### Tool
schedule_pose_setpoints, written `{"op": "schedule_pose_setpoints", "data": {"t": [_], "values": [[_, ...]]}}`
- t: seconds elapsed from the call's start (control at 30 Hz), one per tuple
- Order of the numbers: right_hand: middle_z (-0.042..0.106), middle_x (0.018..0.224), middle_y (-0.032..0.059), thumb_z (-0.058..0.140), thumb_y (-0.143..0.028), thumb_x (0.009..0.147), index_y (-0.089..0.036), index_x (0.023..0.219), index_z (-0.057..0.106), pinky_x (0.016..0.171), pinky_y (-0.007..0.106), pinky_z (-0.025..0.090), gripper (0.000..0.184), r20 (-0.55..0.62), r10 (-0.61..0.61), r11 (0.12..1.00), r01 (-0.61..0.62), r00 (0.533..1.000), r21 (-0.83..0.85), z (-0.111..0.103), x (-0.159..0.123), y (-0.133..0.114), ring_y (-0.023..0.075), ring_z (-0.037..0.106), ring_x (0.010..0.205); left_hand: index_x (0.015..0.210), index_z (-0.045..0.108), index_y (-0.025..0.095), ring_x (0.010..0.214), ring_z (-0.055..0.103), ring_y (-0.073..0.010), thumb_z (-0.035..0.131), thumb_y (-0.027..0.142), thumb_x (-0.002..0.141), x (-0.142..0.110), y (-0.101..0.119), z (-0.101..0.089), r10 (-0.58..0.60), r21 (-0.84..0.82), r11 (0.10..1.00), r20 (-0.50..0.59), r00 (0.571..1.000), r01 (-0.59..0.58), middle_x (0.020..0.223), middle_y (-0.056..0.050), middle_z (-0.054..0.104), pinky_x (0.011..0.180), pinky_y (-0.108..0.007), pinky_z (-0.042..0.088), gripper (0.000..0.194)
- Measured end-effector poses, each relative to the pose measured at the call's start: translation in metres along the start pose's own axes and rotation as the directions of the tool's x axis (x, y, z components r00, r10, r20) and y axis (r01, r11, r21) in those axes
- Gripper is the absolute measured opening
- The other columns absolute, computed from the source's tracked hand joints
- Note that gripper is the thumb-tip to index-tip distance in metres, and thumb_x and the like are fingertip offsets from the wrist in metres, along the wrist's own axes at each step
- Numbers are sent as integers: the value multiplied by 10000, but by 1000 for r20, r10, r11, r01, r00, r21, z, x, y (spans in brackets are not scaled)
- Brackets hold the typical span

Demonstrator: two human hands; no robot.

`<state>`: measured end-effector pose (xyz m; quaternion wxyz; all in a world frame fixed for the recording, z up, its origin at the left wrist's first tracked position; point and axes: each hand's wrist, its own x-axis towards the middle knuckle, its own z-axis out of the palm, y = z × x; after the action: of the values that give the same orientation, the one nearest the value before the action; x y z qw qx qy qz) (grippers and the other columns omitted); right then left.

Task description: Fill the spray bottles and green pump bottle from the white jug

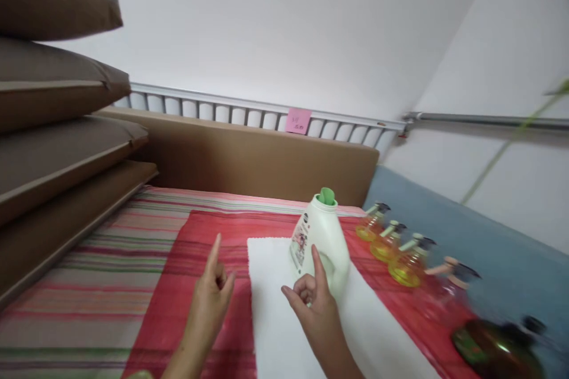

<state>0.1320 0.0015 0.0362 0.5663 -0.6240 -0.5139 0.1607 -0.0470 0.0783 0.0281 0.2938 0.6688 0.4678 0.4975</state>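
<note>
My left hand [210, 293] hovers over the red cloth [178, 296], holding nothing, its index finger and thumb stretched apart and the other fingers curled. In the same pose, my right hand [316, 303] is empty in front of a large pale-green jug [329, 235], like a laundry detergent bottle. Whether the right fingertip touches the jug I cannot tell. The uncapped jug has a green spout in its neck, a printed label on its left side and a moulded handle. It stands upright on a white sheet [272, 302].
Along the right edge stand several clear pump bottles [406, 269], some with yellow liquid, plus a dark brown bottle [493, 349]. Brown cushions [66, 77] are stacked at left. Behind, a brown panel [249, 157] leans before a radiator [191, 108] bearing a pink note [299, 121].
</note>
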Motion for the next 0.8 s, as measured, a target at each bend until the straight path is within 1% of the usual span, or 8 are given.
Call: {"op": "schedule_pose_setpoints", "data": {"t": [0.1, 0.2, 0.3, 0.4, 0.47, 0.57, 0.7, 0.8], "values": [[467, 598, -92, 547, -255, 788, -185, 1451, 57, 537, 233, 411, 828, -2, -5, 1000, 5, 1000, -6, -11, -9, -5, 117, 472, 510, 1446, 128, 174, 457, 341, -113, 451, 361, 825, -1, 5, 0, 41, 34, 999, -11, 999, -41, 547, 111, 269, 514, -205, 323, 725], [496, 629, -78, 524, -226, 791, -188, 1452, 50, 565, 240, 428, 814, 0, -37, 998, 37, 999, -40, -24, -14, -15, 123, 504, 549, 1442, 150, 186, 457, 367, -114, 466, 412, 823, -2, 17, -3, 82, 41, 996, -48, 995, -80, 545, 110, 322, 516, -210, 344, 731], [519, 640, -71, 513, -215, 800, -192, 1453, 49, 614, 249, 446, 801, -10, -92, 993, 91, 996, -81, -37, -16, -26, 128, 533, 589, 1438, 159, 179, 472, 387, -116, 466, 427, 835, -4, 38, -12, 137, 13, 991, -106, 985, -137, 555, 105, 362, 525, -212, 370, 721], [536, 642, -67, 512, -236, 820, -190, 1451, 73, 616, 248, 453, 770, -29, -133, 987, 130, 991, -90, -46, -19, -36, 129, 541, 591, 1412, 244, 187, 484, 414, -114, 458, 408, 853, -10, 63, -26, 213, -5, 976, -161, 964, -217, 556, 100, 384, 539, -208, 397, 638], [546, 640, -66, 515, -255, 827, -201, 1446, 110, 614, 248, 454, 742, -58, -142, 987, 138, 988, -77, -49, -22, -41, 128, 538, 586, 1391, 292, 195, 489, 436, -108, 462, 398, 860, -16, 78, -35, 263, -6, 963, -181, 948, -268, 559, 95, 402, 540, -201, 413, 594], [555, 637, -64, 517, -252, 823, -212, 1438, 161, 621, 255, 452, 712, -106, -170, 985, 165, 980, -48, -50, -28, -49, 127, 530, 582, 1388, 291, 198, 479, 459, -104, 499, 413, 846, -26, 93, -48, 301, 1, 952, -206, 931, -307, 553, 97, 427, 538, -204, 446, 619], [562, 649, -77, 519, -202, 807, -267, 1444, 106, 631, 262, 457, 761, -137, -244, 969, 245, 960, -12, -50, -34, -62, 123, 541, 590, 1298, 420, 234, 461, 496, -116, 593, 468, 775, -37, 101, -60, 303, 1, 950, -262, 916, -314, 505, 111, 438, 577, -247, 504, 599], [577, 669, -88, 533, -151, 790, -349, 1432, 87, 637, 253, 472, 807, -151, -341, 937, 349, 928, 30, -52, -37, -76, 111, 551, 602, 1302, 397, 278, 462, 513, -112, 605, 440, 781, -45, 104, -59, 308, -87, 931, -334, 891, -354, 492, 124, 449, 627, -269, 523, 584]]}}
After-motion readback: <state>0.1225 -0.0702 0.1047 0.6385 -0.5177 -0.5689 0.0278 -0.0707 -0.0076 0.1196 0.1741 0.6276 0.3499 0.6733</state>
